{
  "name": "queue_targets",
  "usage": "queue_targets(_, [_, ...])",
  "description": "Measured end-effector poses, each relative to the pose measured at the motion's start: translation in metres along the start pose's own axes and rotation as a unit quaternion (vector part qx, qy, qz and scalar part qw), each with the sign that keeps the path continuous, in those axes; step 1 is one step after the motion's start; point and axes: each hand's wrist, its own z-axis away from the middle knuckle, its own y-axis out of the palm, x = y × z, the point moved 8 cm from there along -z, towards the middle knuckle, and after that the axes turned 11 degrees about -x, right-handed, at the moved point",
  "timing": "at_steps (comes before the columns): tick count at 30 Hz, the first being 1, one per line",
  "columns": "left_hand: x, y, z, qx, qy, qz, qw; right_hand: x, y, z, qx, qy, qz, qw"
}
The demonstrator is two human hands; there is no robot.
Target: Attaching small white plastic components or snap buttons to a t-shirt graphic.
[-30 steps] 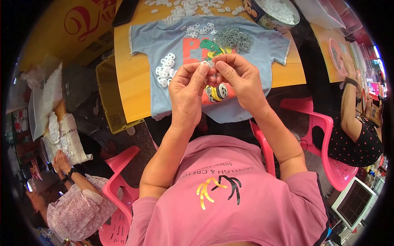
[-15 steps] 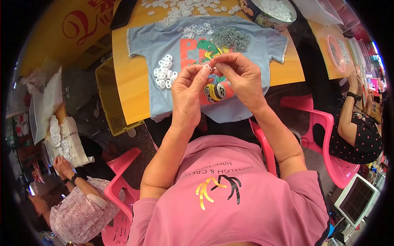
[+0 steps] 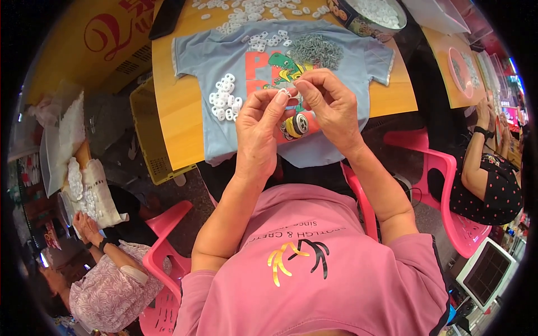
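My left hand [image 3: 259, 117] pinches a small white plastic piece [image 3: 286, 93] between thumb and fingers, above the printed front of a blue T-shirt [image 3: 224, 137] spread on the table. Close beside it, my right hand [image 3: 330, 106] has thumb and forefinger pressed together; anything between them is too small to make out. Left of my hands lies a cluster of white oval two-holed plastic pieces [image 3: 224, 101]. Beyond my hands are more white pieces [image 3: 263, 40] and a heap of small grey parts [image 3: 317, 51], all on the shirt.
Many white pieces lie scattered at the table's [image 3: 179, 134] far side. A round tin [image 3: 372, 17] of white pieces stands at the far right. A yellow crate [image 3: 151, 134] is beside the table's left edge. People work at left and right, near pink chairs [image 3: 443, 185].
My right fingertips have moved slightly away from the white piece, leaving a small gap. My left hand keeps its pinch in nearly the same place.
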Motion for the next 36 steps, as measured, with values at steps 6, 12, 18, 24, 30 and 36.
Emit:
queue_targets(6, [-0.001,-0.001,0.000,0.021,0.036,-0.018,0.999,-0.002,0.009,0.006,0.048,0.099,0.003,0.994])
queue_targets(12, [-0.003,-0.001,0.002,0.025,0.052,-0.028,0.998,-0.002,0.012,0.007,0.056,0.122,-0.030,0.991])
queue_targets(18, [-0.005,0.000,0.003,0.036,0.061,-0.029,0.997,-0.008,0.013,0.008,0.058,0.152,-0.068,0.984])
queue_targets(24, [-0.005,-0.001,0.003,0.034,0.065,-0.032,0.997,-0.001,0.016,0.007,0.068,0.141,-0.039,0.987])
queue_targets(30, [-0.007,0.001,0.004,0.034,0.072,-0.032,0.996,0.004,0.015,0.007,0.062,0.125,-0.015,0.990])
queue_targets(36, [-0.005,0.000,0.003,0.031,0.065,-0.030,0.997,0.004,0.015,0.008,0.058,0.138,-0.028,0.988])
